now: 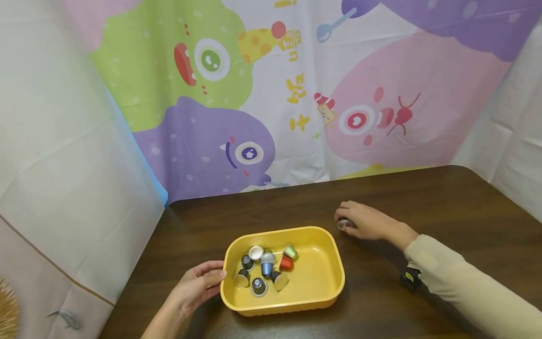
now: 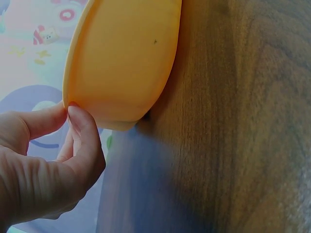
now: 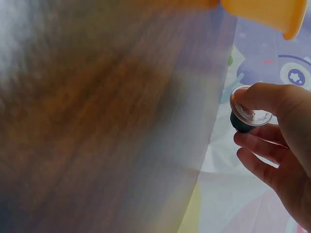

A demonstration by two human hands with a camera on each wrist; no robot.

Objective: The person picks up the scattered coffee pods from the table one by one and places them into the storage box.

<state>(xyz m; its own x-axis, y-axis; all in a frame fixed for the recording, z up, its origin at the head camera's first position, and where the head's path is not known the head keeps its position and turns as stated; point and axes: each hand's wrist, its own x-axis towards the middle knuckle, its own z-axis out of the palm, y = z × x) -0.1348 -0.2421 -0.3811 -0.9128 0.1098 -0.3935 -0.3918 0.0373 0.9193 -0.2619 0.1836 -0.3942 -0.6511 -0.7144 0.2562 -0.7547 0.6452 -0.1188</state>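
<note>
A yellow plastic tray [image 1: 326, 263] stands on the dark wooden table, with several coffee capsules lying in its left and middle part. Among them are a blue capsule [image 1: 267, 269], a red capsule [image 1: 286, 263] and a light green capsule [image 1: 290, 252]. My left hand [image 1: 199, 285] pinches the tray's left rim between thumb and finger, as the left wrist view shows. Beyond the tray's right corner, my right hand [image 1: 366, 221] holds a dark coffee capsule [image 3: 241, 123] with a silver lid. In the right wrist view the thumb lies across that lid and fingers support the capsule from beneath.
The wooden table [image 1: 394, 301] reaches back to a hanging curtain [image 1: 292, 155] printed with cartoon monsters. Pale fabric [image 1: 63, 141] hangs along the left side, and more [image 1: 512, 136] hangs on the right. A small black device [image 1: 410, 278] sits at the right wrist.
</note>
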